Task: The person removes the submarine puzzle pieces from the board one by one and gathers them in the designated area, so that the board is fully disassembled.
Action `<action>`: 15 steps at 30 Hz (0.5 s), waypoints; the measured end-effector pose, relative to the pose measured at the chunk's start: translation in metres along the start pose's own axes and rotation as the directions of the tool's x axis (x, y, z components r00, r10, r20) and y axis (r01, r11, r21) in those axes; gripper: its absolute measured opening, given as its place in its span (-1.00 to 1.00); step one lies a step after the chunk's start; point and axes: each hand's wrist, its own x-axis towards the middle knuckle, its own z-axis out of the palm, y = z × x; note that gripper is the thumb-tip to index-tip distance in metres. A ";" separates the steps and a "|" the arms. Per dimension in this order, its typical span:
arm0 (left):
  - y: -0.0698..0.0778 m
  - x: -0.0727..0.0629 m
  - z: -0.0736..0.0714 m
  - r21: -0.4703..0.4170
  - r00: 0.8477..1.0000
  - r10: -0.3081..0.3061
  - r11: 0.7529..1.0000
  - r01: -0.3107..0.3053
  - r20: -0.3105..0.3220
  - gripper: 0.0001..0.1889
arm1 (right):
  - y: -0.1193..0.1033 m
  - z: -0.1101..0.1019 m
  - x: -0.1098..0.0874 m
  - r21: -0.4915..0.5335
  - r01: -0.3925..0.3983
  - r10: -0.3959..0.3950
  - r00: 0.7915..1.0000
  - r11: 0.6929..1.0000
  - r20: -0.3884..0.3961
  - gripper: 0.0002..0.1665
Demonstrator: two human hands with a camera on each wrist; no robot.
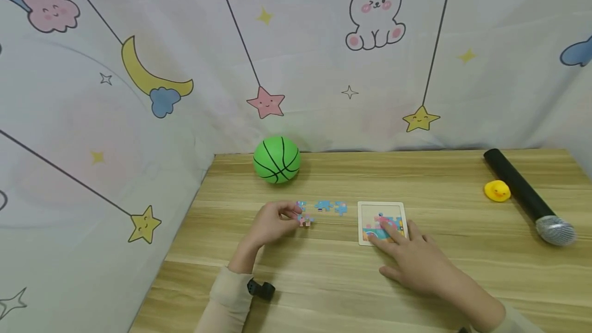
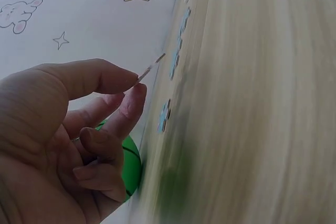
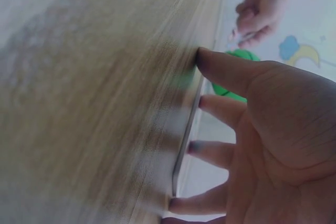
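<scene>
Between thumb and index finger, my left hand (image 1: 270, 224) pinches a small pink and blue jigsaw piece (image 1: 306, 221). The left wrist view shows this jigsaw piece (image 2: 153, 67) edge-on, raised off the table. Just beyond it lie three loose jigsaw pieces (image 1: 324, 205), mostly blue. To their right is a square puzzle tray (image 1: 381, 203) with a pale frame, its lower part filled with colourful joined pieces. My right hand (image 1: 418, 262) reaches over the tray's right side, fingers spread and fairly straight, fingertips on the puzzle. Those fingers hide part of the picture.
A green ball (image 1: 277, 160) with black lines stands at the back left of the wooden table (image 1: 324, 281). At the right lie a yellow toy duck (image 1: 497, 190) and a black microphone (image 1: 520, 184) with a silver head. A printed cloth (image 1: 314, 66) hangs behind the table.
</scene>
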 end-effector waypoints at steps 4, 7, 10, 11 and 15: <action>-0.010 -0.002 -0.006 0.021 0.998 -0.066 0.998 0.066 -0.002 -0.83 | 0.000 0.000 0.000 -0.002 0.002 -0.002 1.000 1.000 0.000 -0.19; -0.015 -0.003 -0.007 0.027 0.996 -0.092 0.995 0.092 0.005 -0.83 | 0.000 0.001 0.000 -0.005 0.003 -0.003 1.000 1.000 -0.002 -0.19; -0.018 -0.003 -0.006 0.025 0.994 -0.108 0.994 0.108 0.008 -0.83 | -0.001 0.000 0.000 -0.005 0.003 -0.003 1.000 1.000 -0.004 -0.19; -0.018 -0.003 -0.006 0.029 0.994 -0.111 0.993 0.111 0.005 -0.83 | -0.001 0.000 0.000 -0.005 0.003 -0.003 1.000 1.000 -0.005 -0.19; -0.018 -0.001 -0.006 0.049 0.993 -0.115 0.992 0.115 -0.004 -0.84 | -0.001 0.001 0.000 -0.011 0.004 -0.004 1.000 1.000 -0.012 -0.19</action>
